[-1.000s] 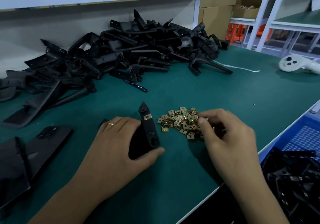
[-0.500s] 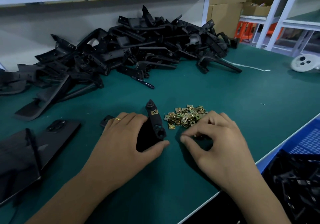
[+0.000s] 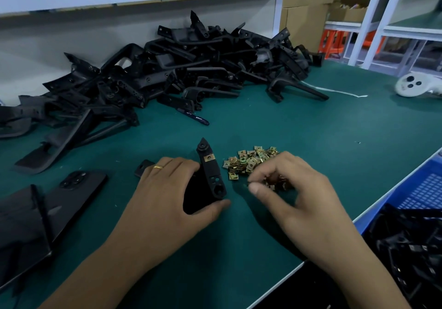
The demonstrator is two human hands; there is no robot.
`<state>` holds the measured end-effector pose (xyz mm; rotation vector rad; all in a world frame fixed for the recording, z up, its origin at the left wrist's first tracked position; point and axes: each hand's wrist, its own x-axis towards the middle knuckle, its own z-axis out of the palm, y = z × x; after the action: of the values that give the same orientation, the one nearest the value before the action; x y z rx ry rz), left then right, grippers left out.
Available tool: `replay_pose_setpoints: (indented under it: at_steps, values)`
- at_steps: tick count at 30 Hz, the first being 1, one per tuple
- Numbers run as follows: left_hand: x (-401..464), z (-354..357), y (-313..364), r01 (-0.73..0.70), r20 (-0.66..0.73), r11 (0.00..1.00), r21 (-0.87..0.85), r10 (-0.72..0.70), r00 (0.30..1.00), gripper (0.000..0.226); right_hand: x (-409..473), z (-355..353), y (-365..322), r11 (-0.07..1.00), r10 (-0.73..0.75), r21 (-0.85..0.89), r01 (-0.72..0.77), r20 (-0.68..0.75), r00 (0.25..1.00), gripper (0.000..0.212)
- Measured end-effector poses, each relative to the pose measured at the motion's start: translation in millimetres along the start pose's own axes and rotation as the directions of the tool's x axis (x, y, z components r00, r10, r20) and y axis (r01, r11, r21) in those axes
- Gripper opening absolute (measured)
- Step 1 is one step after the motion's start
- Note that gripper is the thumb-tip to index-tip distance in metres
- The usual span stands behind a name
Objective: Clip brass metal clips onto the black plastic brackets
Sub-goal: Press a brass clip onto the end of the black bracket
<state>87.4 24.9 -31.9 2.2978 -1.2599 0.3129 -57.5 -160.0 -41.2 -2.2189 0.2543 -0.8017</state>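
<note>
Two hands work low over the green bench top (image 3: 334,141). Our left hand (image 3: 167,201) grasps a black plastic bracket (image 3: 211,177), fingers curled over its far side and the thumb pressed at its near, rounded end; a gold ring (image 3: 158,166) sits on one finger. The bracket stands on edge, its pointed tip aimed away from us, and one brass clip (image 3: 209,157) is already seated on it just beyond the left fingertips.

Our right hand (image 3: 299,196) hovers just right of the bracket with fingers curled and the thumb tip drawn toward the index finger. The motion blur there keeps us from telling whether a clip is pinched between them. Under and just beyond that hand lies the loose heap of brass clips (image 3: 251,161), its near edge hidden by our fingers.

Well beyond both hands a big pile of black brackets (image 3: 179,69) spreads along the back of the bench. Left of the left hand lie flat black panels (image 3: 47,203). Right of the right hand, off the bench edge, a blue crate (image 3: 425,189) holds more black parts (image 3: 411,249). Far beyond the right hand rests a white controller (image 3: 415,85).
</note>
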Motion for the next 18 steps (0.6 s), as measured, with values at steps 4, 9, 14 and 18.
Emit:
replay_pose_setpoints:
  at_steps: [4, 9, 14, 18]
  values:
    - [1.5, -1.0, -0.3, -0.083, -0.105, 0.996, 0.019, 0.085, 0.991, 0.051, 0.5, 5.5, -11.1, 0.863, 0.090, 0.500, -0.070, -0.015, 0.996, 0.014]
    - [1.8, -2.5, -1.0, -0.126, -0.197, 0.989, 0.072, 0.138, 0.971, 0.056, 1.4, 17.3, -16.7, 0.772, 0.117, 0.630, -0.083, -0.012, 0.993, 0.011]
    - [1.8, -3.3, 1.2, -0.133, -0.179, 0.985, 0.110, 0.151, 0.972, 0.061, 3.8, 15.0, -14.9, 0.772, 0.169, 0.627, -0.104, -0.044, 0.985, 0.007]
    - [2.3, -2.5, 3.4, -0.172, -0.169, 0.977, 0.125, 0.192, 0.967, 0.062, 3.7, 18.6, -16.4, 0.812, 0.165, 0.573, -0.107, -0.050, 0.985, 0.015]
